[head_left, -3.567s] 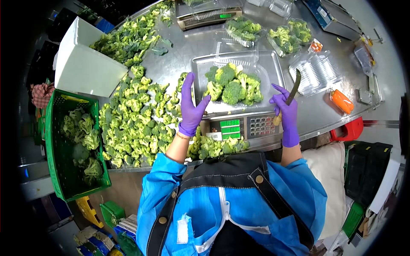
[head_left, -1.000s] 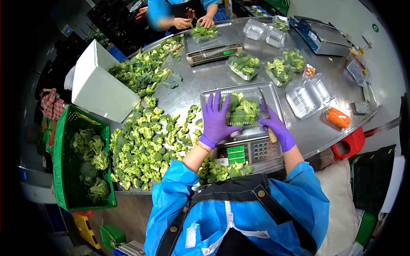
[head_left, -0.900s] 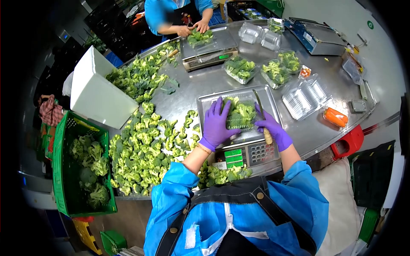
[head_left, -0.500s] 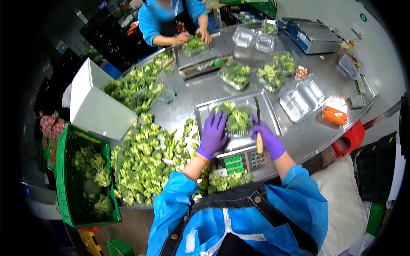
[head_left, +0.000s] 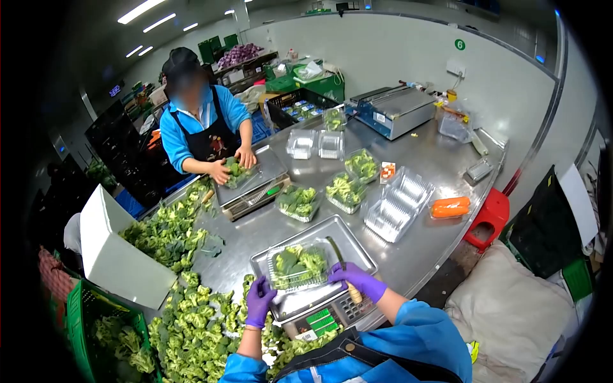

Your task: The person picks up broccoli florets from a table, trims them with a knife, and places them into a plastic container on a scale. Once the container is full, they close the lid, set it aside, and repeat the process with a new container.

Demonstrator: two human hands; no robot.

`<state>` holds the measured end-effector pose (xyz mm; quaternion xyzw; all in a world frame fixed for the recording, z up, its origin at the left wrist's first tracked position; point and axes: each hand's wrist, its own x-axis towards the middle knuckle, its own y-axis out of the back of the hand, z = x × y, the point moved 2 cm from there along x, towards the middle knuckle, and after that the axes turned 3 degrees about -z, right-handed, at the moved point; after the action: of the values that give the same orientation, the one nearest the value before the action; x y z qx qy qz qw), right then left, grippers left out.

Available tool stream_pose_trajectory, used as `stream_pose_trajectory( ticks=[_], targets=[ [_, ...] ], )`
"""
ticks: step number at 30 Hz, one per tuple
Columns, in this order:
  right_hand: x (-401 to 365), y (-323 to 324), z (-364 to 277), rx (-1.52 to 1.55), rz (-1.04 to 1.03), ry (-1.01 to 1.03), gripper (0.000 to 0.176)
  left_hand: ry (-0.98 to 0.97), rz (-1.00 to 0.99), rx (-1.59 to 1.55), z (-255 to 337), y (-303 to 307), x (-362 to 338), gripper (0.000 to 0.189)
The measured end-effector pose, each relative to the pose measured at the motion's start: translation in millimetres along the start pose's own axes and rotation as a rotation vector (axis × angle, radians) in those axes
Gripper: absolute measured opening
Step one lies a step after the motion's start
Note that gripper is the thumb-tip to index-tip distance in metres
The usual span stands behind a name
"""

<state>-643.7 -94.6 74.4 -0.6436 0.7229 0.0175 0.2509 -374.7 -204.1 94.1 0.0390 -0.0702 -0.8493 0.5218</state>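
Observation:
A clear plastic container [head_left: 297, 279] of broccoli florets [head_left: 301, 263] sits over the metal tray of the scale in front of me. At its near left corner, my left hand [head_left: 259, 302] in a purple glove pinches the edge with thumb and fingers. My right hand [head_left: 359, 281], also gloved in purple, is closed around a knife [head_left: 336, 252]; its dark blade points away and its pale handle [head_left: 355, 294] shows below. The fingertips of that hand reach the container's right side. Below the tray is the scale's keypad [head_left: 353, 307].
Loose broccoli [head_left: 191, 325] is heaped at left beside a white box [head_left: 121, 252] and a green crate [head_left: 105, 341]. Across the table, a co-worker [head_left: 207, 127] handles broccoli on another scale [head_left: 246, 198]. Filled containers [head_left: 298, 202], open containers [head_left: 399, 204] and wrapped carrots [head_left: 450, 207] lie ahead.
My view has tilted up and shifted right. My left hand has moved from beside the broccoli to the container's near left corner. The knife stays in my right hand.

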Motion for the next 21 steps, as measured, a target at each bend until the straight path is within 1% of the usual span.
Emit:
stream_pose_trajectory(
  ticks=[1,2,3,5,6,7,8,9,10,12,13,16,17,20,21],
  targets=[
    [1.0,-2.7,-2.2,-0.019,-0.007,-0.007,0.024,0.22,-0.042,-0.171,-13.7,6.6,1.4,0.04],
    [-0.7,-4.2,-5.2,-0.022,-0.029,-0.013,0.021,0.277,-0.101,-0.122,-22.8,11.6,5.7,0.031],
    [3.2,-5.2,-4.8,-0.025,-0.044,-0.016,0.021,0.42,-0.189,-0.177,-19.7,11.5,7.6,0.023],
    [9.1,-3.9,1.1,-0.093,-0.038,0.057,0.018,0.51,-0.241,-0.305,-3.4,6.5,9.0,0.015],
    [8.9,-3.8,0.2,-0.061,-0.076,0.045,0.017,0.49,-0.245,-0.234,-0.5,6.0,11.4,0.011],
    [7.2,-4.1,-1.2,-0.058,-0.066,0.031,0.017,0.468,-0.252,-0.184,1.3,5.8,13.0,0.01],
    [7.0,-3.7,-0.4,-0.045,-0.076,0.028,0.016,0.476,-0.251,-0.185,-0.3,5.2,15.1,0.009],
    [9.1,-2.8,-1.2,-0.035,-0.088,0.031,0.015,0.461,-0.235,-0.179,-1.3,4.3,15.3,0.002],
    [10.3,-3.0,-1.1,-0.043,-0.087,0.027,0.014,0.462,-0.217,-0.222,0.8,2.5,14.0,0.002],
    [7.3,-8.3,-7.4,-0.066,-0.066,0.014,0.01,0.442,-0.17,-0.188,-0.2,0.7,12.3,0.002],
    [1.8,-13.4,-12.6,-0.085,0.024,-0.016,0.009,0.432,-0.16,-0.191,-0.8,0.9,10.2,0.003],
    [1.7,-15.0,-13.8,-0.075,0.013,-0.019,0.011,0.434,-0.187,-0.155,-4.8,1.9,13.1,0.004],
    [1.5,-15.1,-13.4,-0.094,0.005,-0.012,0.013,0.438,-0.164,-0.166,-1.8,1.1,12.1,0.005],
    [-2.4,-14.9,-8.0,-0.04,-0.006,0.026,0.012,0.425,-0.168,-0.106,-10.1,1.8,11.4,0.007],
    [-3.4,-14.3,-6.9,-0.089,-0.008,0.056,0.011,0.416,-0.17,-0.103,-10.2,1.3,9.3,0.007]
  ],
)
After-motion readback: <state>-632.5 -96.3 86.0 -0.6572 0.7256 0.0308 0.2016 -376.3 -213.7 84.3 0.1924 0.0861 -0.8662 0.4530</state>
